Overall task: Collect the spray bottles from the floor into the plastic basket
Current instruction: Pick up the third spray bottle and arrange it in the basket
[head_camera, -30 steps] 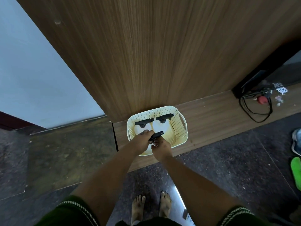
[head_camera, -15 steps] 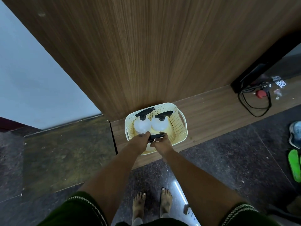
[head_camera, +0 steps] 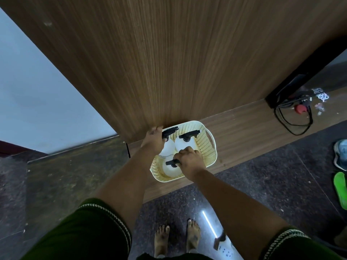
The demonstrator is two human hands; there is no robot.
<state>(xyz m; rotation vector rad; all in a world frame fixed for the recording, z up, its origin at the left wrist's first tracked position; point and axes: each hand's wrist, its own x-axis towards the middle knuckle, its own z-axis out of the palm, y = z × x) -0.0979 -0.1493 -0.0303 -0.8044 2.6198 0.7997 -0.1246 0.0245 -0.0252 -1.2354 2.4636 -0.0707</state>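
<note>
A cream plastic basket (head_camera: 206, 145) sits on a wooden ledge against a tall wood panel. Three white spray bottles with black trigger heads stand inside it. My left hand (head_camera: 153, 139) is closed around the black head of the far left bottle (head_camera: 167, 149). My right hand (head_camera: 189, 160) grips the trigger head of the near bottle (head_camera: 170, 170) at the basket's front. The third bottle (head_camera: 185, 144) stands untouched at the back, nearer the basket's right side.
The wood panel (head_camera: 169, 62) rises right behind the basket. Black cables and a red plug (head_camera: 300, 109) lie on the ledge to the right. A grey shoe (head_camera: 340, 153) and a green sandal (head_camera: 340, 188) rest on the dark floor at far right. My bare feet (head_camera: 176, 239) stand below.
My left hand left the near bottle's head and moved up to grip the far left bottle's head. My right hand still holds the near bottle, now lower in the basket.
</note>
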